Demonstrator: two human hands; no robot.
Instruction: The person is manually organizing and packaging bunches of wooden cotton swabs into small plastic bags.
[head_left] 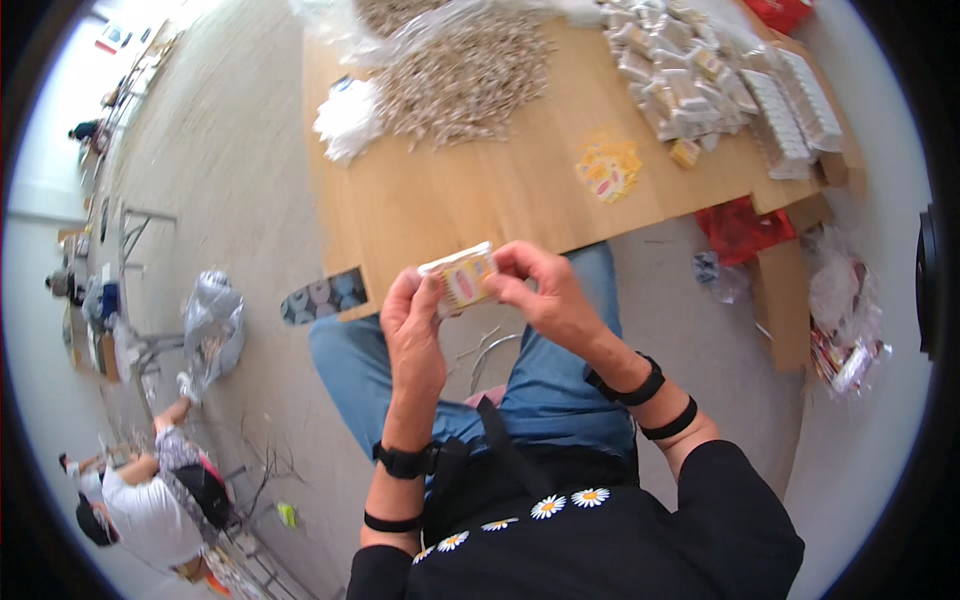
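A small yellow and white printed packet is held over my lap, just in front of the wooden table's near edge. My left hand grips its left side with the thumb along the edge. My right hand pinches its right end with the fingertips. Both wrists wear black bands. On the table lie a flat stack of yellow printed sheets, a large heap of small pale sticks and a pile of small wrapped white packets.
Rows of white boxes stand at the table's right end. White pieces in clear bags lie at the left edge. Red bags and a cardboard box sit on the floor at right. Another person crouches at lower left near a plastic bag.
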